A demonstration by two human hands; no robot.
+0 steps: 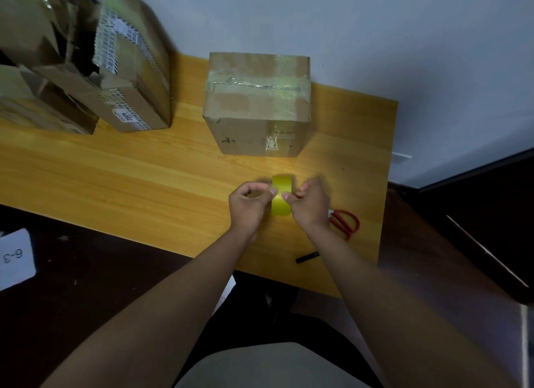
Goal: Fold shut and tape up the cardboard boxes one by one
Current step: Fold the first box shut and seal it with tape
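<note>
Together, left hand (250, 203) and right hand (309, 202) grip pinches glossy yellow tape roll (281, 195).

We note a pale, plain wall (375, 35) behind a counter (115, 179) of yellowish wood grain. Dark floor (86, 272) lies below its near edge, where a white paper marked 6-3 (16, 257) rests. Dark furniture (476, 208) stands at right. Dim light overall.
</note>
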